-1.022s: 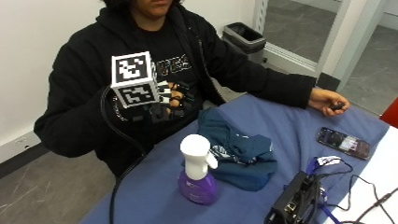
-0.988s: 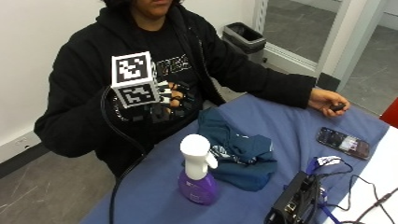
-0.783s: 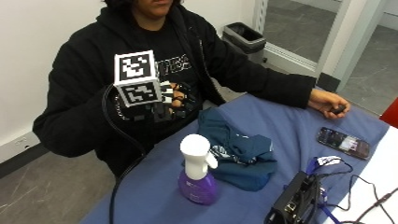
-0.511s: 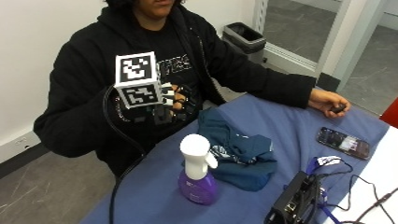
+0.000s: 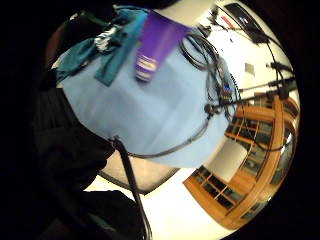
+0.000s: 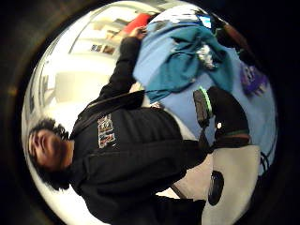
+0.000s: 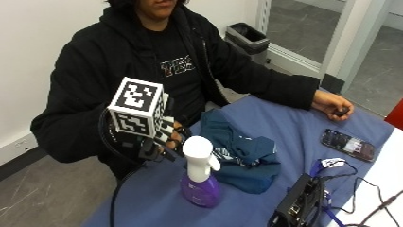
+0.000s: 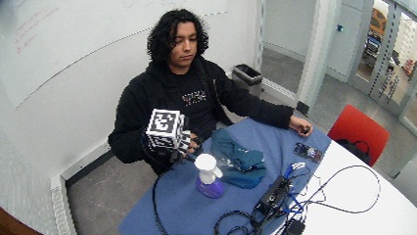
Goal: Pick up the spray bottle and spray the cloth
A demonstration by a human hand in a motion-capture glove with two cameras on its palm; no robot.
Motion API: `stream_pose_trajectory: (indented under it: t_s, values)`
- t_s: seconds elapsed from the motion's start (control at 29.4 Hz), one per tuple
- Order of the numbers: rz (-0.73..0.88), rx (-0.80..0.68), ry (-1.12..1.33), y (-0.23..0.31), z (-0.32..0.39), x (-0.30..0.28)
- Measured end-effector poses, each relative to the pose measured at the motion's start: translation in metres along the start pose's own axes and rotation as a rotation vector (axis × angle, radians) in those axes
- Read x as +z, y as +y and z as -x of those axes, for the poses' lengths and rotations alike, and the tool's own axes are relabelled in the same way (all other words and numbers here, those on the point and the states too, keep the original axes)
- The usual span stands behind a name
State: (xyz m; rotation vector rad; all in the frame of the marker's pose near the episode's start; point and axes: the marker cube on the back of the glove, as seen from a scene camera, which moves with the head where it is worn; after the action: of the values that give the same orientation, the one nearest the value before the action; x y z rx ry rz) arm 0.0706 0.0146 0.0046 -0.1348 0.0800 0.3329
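So, from my remote seat, what I count:

Right hand (image 7: 165, 142): one gloved hand, raised above the table's near edge, just beside the bottle's white head and not touching it — the fingers hang loosely curled and I see nothing in them.

Spray bottle (image 7: 200, 175): one, purple body with a white trigger head, standing upright on the blue table (image 7: 296, 137), between my hand and the cloth; it also shows in the little-finger palm view (image 5: 152, 42).

Cloth (image 7: 242, 153): one teal piece, crumpled in a heap, just beside the bottle on the side toward the person's chest; I cannot tell whether it touches the bottle.

Left hand (image 7: 332, 105): one bare hand, resting at the table's far edge, well apart from the bottle; a small dark thing sits at its fingers — I cannot tell what.

Phone (image 7: 347, 144): one, flat on the table near the left hand.

Black box (image 7: 296, 205): one, with cables, at the edge nearest the camera.
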Motion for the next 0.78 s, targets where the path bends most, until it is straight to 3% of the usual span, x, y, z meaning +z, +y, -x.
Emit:
stream_pose_trajectory:
  t_s: [0.14,0.37,0.78]
  values:
    - [0.01,0.152,0.079,0.0,-0.028,-0.003]
    - [-0.09,0.287,0.05,-0.002,-0.065,-0.013]
    - [-0.356,0.266,-0.394,-0.048,-0.096,-0.01]
